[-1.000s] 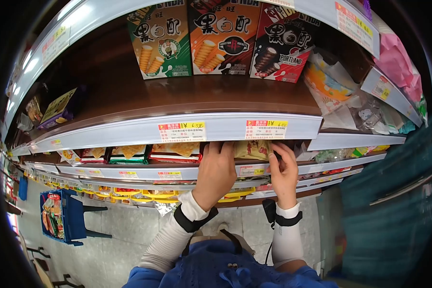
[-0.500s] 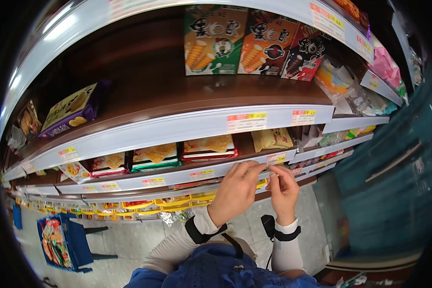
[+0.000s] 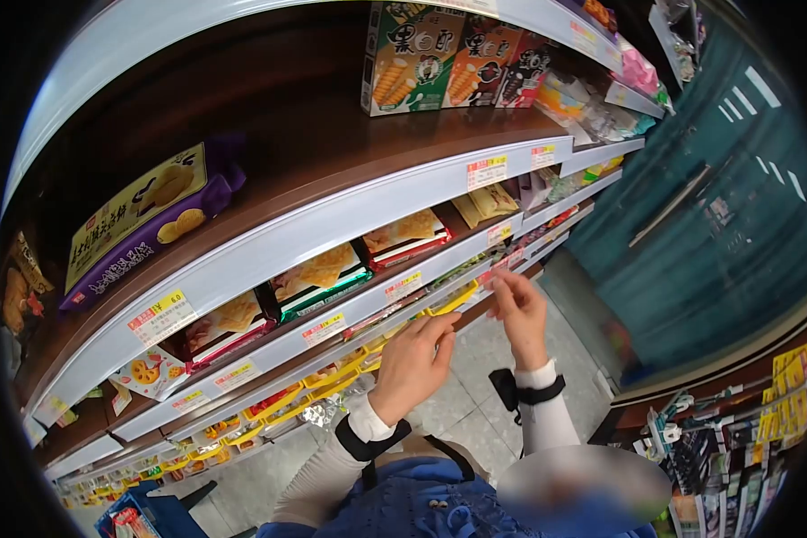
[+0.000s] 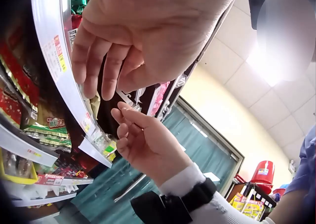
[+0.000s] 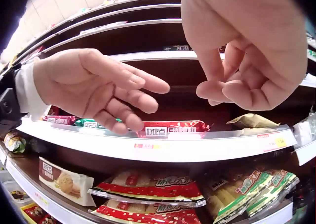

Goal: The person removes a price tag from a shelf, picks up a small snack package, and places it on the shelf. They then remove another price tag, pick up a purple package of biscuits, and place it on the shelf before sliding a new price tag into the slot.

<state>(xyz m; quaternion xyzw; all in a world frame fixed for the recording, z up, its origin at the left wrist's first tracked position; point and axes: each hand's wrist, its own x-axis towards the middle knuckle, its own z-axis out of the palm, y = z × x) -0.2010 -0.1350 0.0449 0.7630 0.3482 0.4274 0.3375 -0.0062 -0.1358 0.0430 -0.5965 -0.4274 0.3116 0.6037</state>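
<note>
Below the front of the snack shelf (image 3: 296, 215), my left hand (image 3: 412, 369) hovers palm inward, its fingers loosely extended around nothing. To its right is my right hand (image 3: 522, 316), thumb and index fingertips together and the other fingers curled in; nothing shows between them in the right wrist view. A small gap separates the two hands. Behind them on a lower shelf lie a beige packet (image 3: 486, 206), a red cracker pack (image 3: 408, 238) and a green cracker pack (image 3: 321, 273). In the right wrist view, the beige packet (image 5: 254, 121) lies behind the shelf edge, below the right hand.
Snack boxes (image 3: 412, 58) stand on the upper shelf, with a purple biscuit pack (image 3: 148, 220) at left. Yellow bins (image 3: 332, 381) line the lowest level. A blue basket (image 3: 157, 513) stands at lower left. Teal curtains (image 3: 690, 206) hang at right, above a magazine rack (image 3: 722, 480).
Both hands have come away from the beige packet, drawn back past the shelf edge, and then moved apart from each other. The head view has turned, bringing the purple biscuit pack closer.
</note>
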